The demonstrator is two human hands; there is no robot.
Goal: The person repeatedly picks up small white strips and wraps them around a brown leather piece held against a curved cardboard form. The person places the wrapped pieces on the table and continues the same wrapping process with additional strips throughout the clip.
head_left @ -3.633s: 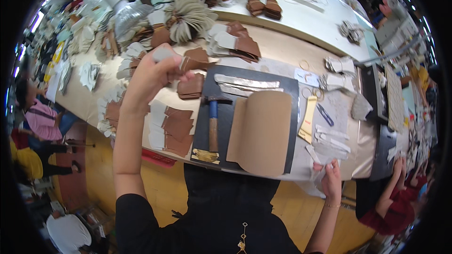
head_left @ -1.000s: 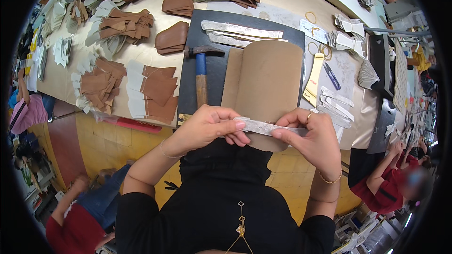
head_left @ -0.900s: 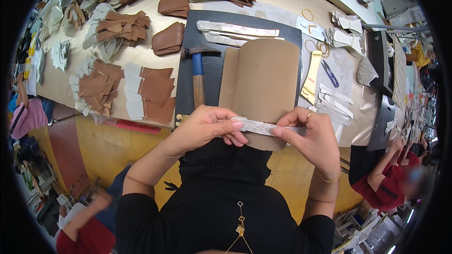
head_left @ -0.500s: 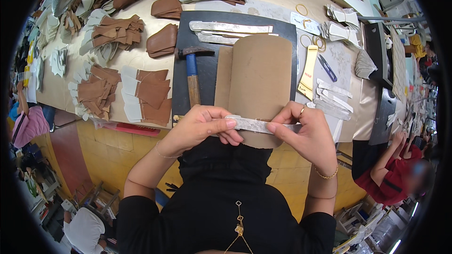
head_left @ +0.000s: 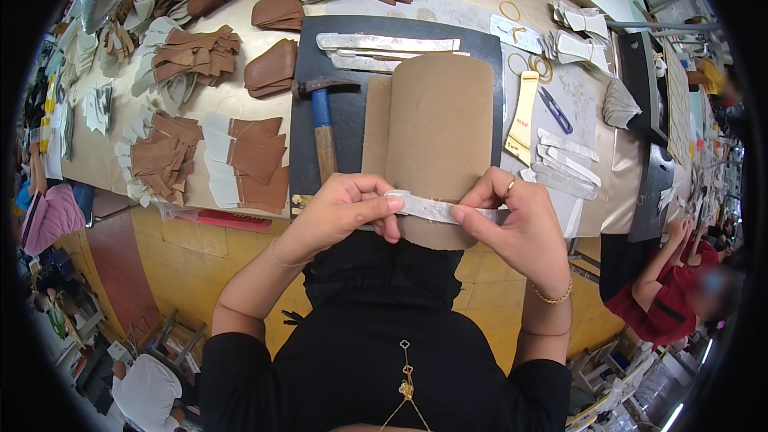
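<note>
A narrow whitish strip (head_left: 430,208) with a mottled surface stretches between my two hands. Its left end is pinched by the thumb and fingers of my left hand (head_left: 352,210). Further right, my right hand (head_left: 510,222) grips it between thumb and fingers, and a short tail of it shows past the thumb. Directly behind the strip is a brown, rounded board or form (head_left: 442,128), its near end reaching past the table's front edge. The strip passes across that near end; whether it touches the form I cannot tell.
Left of the form, a hammer (head_left: 323,124) lies on a black mat (head_left: 376,26). Right are a yellow template (head_left: 523,116), thread snips (head_left: 555,110) and more whitish strips (head_left: 564,164). Stacks of brown and white pieces (head_left: 256,152) cover the left side. A person in red (head_left: 656,292) works at right.
The fingers of my left hand have drawn in a little under the strip's left end. The strip slopes slightly more downward to the right. Both hands keep hold of it.
</note>
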